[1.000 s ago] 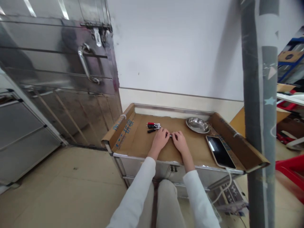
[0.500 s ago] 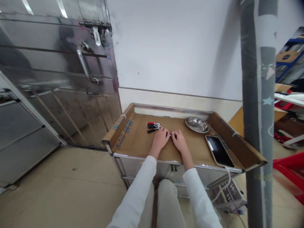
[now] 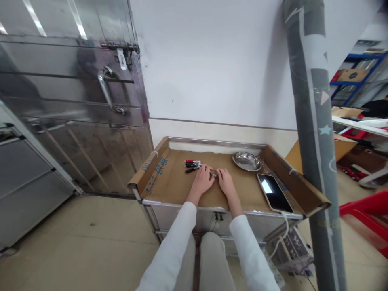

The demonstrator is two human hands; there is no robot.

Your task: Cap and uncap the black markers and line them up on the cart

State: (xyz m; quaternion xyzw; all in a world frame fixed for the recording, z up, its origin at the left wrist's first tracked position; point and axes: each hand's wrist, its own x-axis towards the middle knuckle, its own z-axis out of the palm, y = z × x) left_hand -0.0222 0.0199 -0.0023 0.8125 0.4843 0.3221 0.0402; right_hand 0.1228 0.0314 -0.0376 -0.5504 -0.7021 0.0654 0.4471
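Note:
Both my hands rest on the cardboard-lined top of a steel cart (image 3: 169,184). My left hand (image 3: 203,180) and my right hand (image 3: 224,180) are curled with their fingertips meeting on a small pen-like object (image 3: 213,173) held between them. Just beyond my left hand lies a small pile of markers (image 3: 191,164), red and black with white caps. A shallow steel bowl (image 3: 246,161) sits at the back right of the cart. A phone (image 3: 274,192) with a dark screen lies on the right side, with a white cable running off the front edge.
A steel door (image 3: 75,101) with a handle and latch stands to the left. A grey padded pillar (image 3: 315,133) rises at the right front. A power strip (image 3: 292,252) lies on the floor under the cart's right corner. Shelving, boxes and red furniture stand at far right.
The view has shifted slightly down and to the right. My hands stay together on the small object in the same spot on the cart.

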